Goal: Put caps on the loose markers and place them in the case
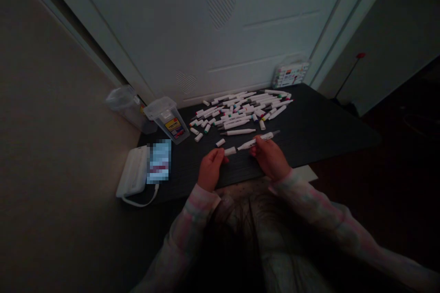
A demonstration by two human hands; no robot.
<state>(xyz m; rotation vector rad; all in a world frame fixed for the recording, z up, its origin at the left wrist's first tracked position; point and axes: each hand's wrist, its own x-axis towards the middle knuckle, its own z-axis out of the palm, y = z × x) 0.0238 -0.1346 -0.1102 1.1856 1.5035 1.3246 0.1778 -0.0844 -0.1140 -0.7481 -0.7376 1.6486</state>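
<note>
Between its thumb and fingers, my left hand (211, 168) pinches a white marker cap (230, 151). My right hand (270, 158) is closed round a white marker (248, 144), whose tip points left at the cap with a small gap between them. The marker's other end is grey and sticks out to the right. Just beyond my hands lie a loose cap (220, 143) and a marker (238, 132) on the dark table. Behind these spreads a heap of white markers (237, 121) and loose caps with coloured ends.
Two clear plastic containers stand at the left, one labelled container (167, 119) and another container (129, 107) behind it. A white device (133, 171) with a cable lies near a lit, blurred screen (159, 162). A marker case (291, 73) leans on the white door (268, 41).
</note>
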